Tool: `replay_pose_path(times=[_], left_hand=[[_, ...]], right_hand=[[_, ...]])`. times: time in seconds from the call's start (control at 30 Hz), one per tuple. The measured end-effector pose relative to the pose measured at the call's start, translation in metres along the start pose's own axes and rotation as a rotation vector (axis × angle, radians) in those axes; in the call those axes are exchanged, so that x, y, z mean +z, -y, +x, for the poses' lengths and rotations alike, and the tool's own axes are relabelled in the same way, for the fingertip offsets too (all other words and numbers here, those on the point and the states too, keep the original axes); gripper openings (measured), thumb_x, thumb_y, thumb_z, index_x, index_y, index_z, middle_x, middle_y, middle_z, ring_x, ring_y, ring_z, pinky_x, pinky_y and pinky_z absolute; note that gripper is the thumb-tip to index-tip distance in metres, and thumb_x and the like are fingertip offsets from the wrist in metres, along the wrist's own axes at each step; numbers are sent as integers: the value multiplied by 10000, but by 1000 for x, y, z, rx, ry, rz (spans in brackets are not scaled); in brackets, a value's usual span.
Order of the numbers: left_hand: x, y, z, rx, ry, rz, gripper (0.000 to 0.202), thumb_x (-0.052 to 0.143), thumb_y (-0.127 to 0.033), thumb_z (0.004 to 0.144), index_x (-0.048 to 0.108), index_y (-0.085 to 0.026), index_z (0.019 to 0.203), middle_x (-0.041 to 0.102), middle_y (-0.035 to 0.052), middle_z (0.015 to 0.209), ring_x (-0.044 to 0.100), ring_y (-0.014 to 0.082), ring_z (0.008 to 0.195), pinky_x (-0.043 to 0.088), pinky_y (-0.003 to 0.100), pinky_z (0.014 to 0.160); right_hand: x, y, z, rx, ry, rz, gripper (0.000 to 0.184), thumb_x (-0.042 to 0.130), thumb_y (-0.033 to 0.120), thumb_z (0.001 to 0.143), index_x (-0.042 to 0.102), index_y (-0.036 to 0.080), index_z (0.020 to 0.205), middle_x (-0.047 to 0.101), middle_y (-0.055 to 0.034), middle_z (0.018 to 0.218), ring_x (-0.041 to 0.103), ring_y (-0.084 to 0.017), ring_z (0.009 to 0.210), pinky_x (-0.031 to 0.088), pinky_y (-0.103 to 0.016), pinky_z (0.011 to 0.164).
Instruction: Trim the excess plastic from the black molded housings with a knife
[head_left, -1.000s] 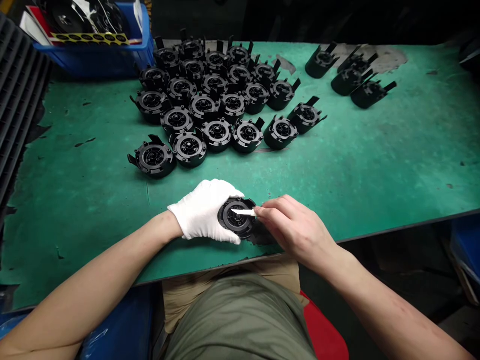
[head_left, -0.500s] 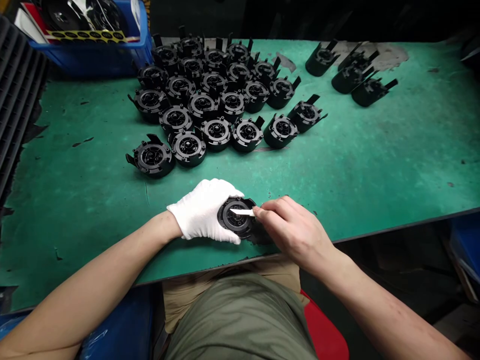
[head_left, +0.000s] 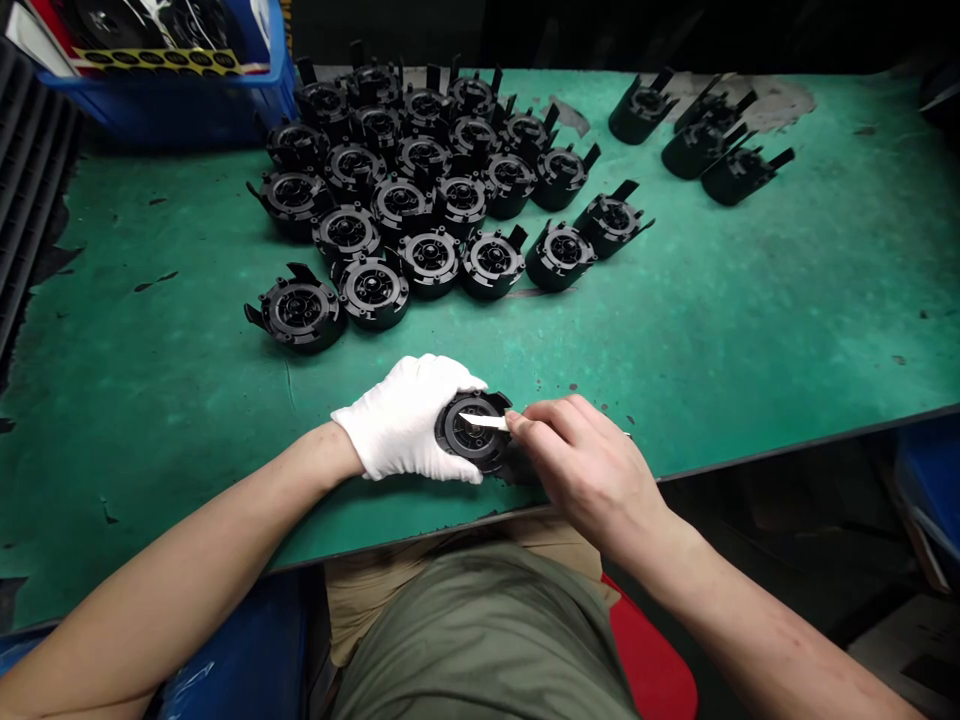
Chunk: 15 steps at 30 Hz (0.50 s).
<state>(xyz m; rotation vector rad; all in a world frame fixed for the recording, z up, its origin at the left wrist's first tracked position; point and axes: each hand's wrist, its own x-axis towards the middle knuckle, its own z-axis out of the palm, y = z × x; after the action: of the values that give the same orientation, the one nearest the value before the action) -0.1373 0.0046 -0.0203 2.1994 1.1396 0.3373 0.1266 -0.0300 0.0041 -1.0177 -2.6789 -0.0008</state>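
My left hand (head_left: 409, 420), in a white glove, is wrapped round a round black plastic part (head_left: 471, 440) near the front edge of the green table (head_left: 750, 300). My bare right hand (head_left: 581, 460) pinches a thin white blade-like tool (head_left: 486, 421). The tool's tip lies across the middle of the part's face. Part of the black part is hidden under both hands.
Several like black round parts (head_left: 420, 200) stand grouped at the table's middle back. Three more black parts (head_left: 697, 135) lie on their sides at the back right. A blue bin (head_left: 172, 85) sits at the back left, with a dark ribbed tray (head_left: 30, 190) beside it.
Both hands stay on the black part with the white tool across it. The view has tipped slightly, so the table things sit a little higher in the frame.
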Motion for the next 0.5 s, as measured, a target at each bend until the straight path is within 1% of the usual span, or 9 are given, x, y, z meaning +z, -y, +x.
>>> replay_pose_path(times=[0.17, 0.4, 0.5], left_hand=[[-1, -2, 0, 3, 2, -32, 683, 949, -695, 663, 759, -280, 1170, 782, 78, 1143, 755, 360, 1072, 586, 475, 977], [1, 1, -1, 6, -4, -16, 708, 948, -721, 649, 760, -279, 1169, 780, 86, 1150, 749, 365, 1066, 585, 482, 961], [2, 2, -1, 4, -7, -6, 717, 951, -734, 638, 757, -280, 1158, 778, 88, 1137, 747, 368, 1051, 587, 485, 947]], right_hand=[[-1, 8, -2, 47, 5, -2, 135, 586, 129, 1109, 675, 196, 1185, 739, -92, 1031, 544, -226, 855, 474, -359, 766], [5, 4, -4, 54, -59, 69, 155, 572, 144, 1113, 668, 212, 1213, 744, -93, 1045, 566, -218, 850, 492, -348, 760], [4, 3, -2, 52, -45, 66, 138, 576, 141, 1112, 672, 204, 1189, 741, -94, 1029, 561, -221, 845, 500, -353, 759]])
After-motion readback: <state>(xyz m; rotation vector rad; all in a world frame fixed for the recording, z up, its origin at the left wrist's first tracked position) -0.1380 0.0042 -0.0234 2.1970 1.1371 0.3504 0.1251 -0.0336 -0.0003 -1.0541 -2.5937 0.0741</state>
